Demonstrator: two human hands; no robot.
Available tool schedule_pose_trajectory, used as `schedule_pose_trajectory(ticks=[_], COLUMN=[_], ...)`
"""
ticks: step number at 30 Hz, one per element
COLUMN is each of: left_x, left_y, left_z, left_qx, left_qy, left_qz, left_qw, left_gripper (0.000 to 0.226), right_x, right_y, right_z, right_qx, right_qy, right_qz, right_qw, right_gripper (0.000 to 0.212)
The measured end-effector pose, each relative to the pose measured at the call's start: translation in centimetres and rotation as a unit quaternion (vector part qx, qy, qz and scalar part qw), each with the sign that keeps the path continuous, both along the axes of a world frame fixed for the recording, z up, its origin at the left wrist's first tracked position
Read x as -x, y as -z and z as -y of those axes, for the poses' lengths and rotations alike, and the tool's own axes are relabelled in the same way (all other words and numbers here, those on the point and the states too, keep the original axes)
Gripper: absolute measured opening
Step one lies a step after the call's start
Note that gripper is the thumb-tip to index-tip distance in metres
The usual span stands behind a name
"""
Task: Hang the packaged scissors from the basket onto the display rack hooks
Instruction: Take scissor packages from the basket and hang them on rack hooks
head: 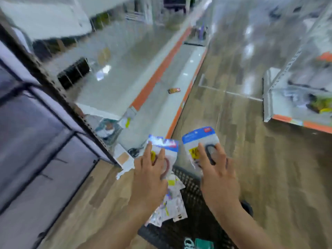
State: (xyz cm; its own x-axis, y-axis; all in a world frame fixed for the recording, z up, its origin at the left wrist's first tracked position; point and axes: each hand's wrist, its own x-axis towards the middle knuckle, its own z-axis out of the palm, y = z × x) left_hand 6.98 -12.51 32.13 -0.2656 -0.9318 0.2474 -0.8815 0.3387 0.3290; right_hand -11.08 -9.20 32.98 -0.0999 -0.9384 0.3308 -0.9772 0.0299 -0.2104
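Now both hands are loaded: the left hand [150, 174] grips one scissors pack [164, 155], the right hand [218, 177] another pack [199, 144], blue header ends pointing far, above the black basket [188, 182] (more packs inside). Hooks aren't clearly visible; the rack upright [59, 90] stands to the left, nearer the left hand.

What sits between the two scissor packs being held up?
Nothing. In the head view a narrow gap separates the left pack from the right pack, showing only shelf base and floor behind.
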Motion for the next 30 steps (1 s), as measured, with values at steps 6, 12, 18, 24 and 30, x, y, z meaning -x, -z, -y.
schedule_pose_trajectory(ticks=[6, 12, 18, 24, 30], left_x=[-4.5, -9.6, -16.7, -24.4, -30.0], left_y=[-22.1, -33.8, -39.0, -41.8, -43.9], left_z=[-1.4, -6.5, -13.2, -18.7, -21.9], left_qx=[0.118, 0.262, 0.325, 0.364, 0.391], left_qy=[-0.139, -0.222, -0.291, -0.371, -0.425], left_qz=[-0.029, -0.078, -0.02, 0.044, 0.073], left_qw=[0.983, 0.936, 0.9, 0.853, 0.813], left_gripper=[0.079, 0.084, 0.092, 0.088, 0.088], right_x=[-4.8, -11.8, -19.7, -27.4, -33.2], right_y=[-21.5, -33.8, -38.7, -42.0, -44.1], right_z=[2.5, -0.1, -3.0, -6.3, -8.4], right_qx=[0.089, 0.21, 0.238, 0.27, 0.293], right_qy=[-0.104, -0.22, -0.311, -0.379, -0.415], right_qz=[0.044, 0.077, 0.116, 0.112, 0.107], right_qw=[0.99, 0.949, 0.913, 0.878, 0.855], right_gripper=[0.09, 0.078, 0.073, 0.06, 0.065])
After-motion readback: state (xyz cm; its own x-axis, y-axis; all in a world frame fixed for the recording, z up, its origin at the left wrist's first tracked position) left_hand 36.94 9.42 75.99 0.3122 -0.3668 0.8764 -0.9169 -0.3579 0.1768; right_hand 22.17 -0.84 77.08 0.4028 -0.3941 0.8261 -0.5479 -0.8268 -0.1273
